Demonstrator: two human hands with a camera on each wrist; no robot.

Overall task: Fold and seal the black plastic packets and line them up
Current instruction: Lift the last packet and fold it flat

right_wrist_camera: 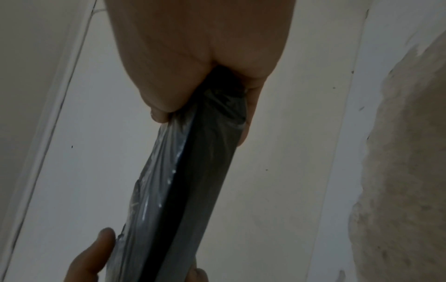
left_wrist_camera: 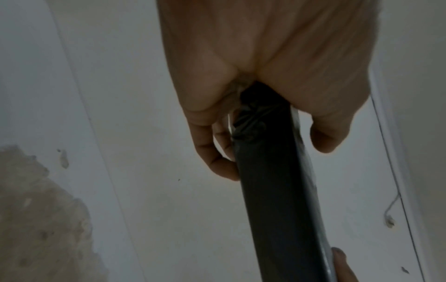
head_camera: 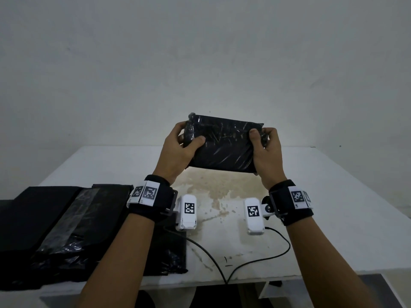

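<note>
A folded black plastic packet (head_camera: 222, 145) wrapped in glossy film hangs in the air above the white table (head_camera: 322, 207). My left hand (head_camera: 180, 147) grips its left end, thumb on the near face and fingers behind. My right hand (head_camera: 264, 147) grips its right end the same way. The left wrist view shows the packet (left_wrist_camera: 272, 190) edge-on, running away from my left hand (left_wrist_camera: 265, 76). The right wrist view shows the packet (right_wrist_camera: 190, 171) edge-on too, held in my right hand (right_wrist_camera: 205, 66), with the other hand's fingers (right_wrist_camera: 96, 253) at its far end.
A pile of flat black plastic packets (head_camera: 66, 230) lies at the table's near left. A brownish worn patch (head_camera: 218, 192) marks the table's middle. Two black cables (head_camera: 222, 270) run off the front edge. A pale wall stands behind the table.
</note>
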